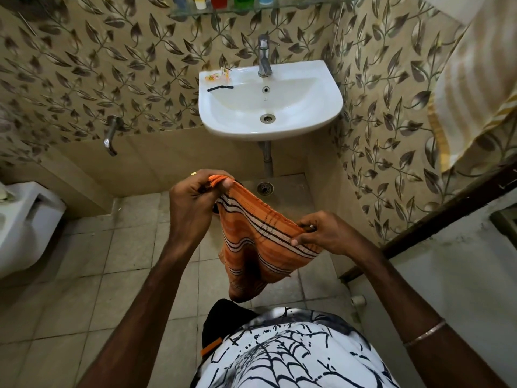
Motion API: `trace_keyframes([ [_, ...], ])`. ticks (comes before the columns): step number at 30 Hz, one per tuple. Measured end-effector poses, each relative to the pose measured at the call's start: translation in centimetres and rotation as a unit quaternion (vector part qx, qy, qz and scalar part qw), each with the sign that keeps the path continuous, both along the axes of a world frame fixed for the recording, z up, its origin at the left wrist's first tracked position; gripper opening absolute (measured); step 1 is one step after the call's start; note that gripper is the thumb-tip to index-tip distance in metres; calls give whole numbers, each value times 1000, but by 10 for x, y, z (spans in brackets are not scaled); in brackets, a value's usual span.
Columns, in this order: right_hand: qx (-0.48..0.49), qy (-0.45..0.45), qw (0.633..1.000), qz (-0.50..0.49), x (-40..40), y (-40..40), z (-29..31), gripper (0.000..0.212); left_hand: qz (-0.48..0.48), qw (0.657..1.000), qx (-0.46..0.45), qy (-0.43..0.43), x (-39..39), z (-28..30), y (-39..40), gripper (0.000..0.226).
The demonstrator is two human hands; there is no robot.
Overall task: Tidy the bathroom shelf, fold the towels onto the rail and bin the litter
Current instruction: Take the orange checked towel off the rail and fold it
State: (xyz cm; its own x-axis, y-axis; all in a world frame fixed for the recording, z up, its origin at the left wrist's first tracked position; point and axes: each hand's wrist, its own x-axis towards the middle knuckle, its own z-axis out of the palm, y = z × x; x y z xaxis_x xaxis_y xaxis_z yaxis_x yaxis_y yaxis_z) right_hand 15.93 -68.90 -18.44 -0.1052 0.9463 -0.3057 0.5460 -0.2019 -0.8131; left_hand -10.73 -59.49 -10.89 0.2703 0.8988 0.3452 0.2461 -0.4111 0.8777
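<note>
orange striped towel (260, 247), white sink (307, 107)

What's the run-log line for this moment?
step: folding towel | left hand: pinches orange towel corner | right hand: pinches opposite edge | sink rim: wrappers, razor unbinned
</note>
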Motion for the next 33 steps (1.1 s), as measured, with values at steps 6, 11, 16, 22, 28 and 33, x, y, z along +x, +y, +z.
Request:
trace_keyframes([
  [6,-7,-46,998,-29,16,-9,-10,21,29,1000,1,-6,-10,2,9,10],
  [11,110,-144,981,-73,25,-17,-6,27,33,999,-15,-19,-15,-3,12,12],
  [16,218,-272,921,-173,24,-13,4,19,40,999,-20,-23,-19,-8,14,10],
  [22,211,-330,891,-229,24,-6,15,16,40,999,-31,-19,-18,-14,12,14],
  [28,184,-416,855,-247,32,-3,28,16,29,998,-42,-26,-24,-22,20,17],
  [33,142,-184,948,-217,49,3,46,17,47,994,-83,-46,-28,-31,33,17],
])
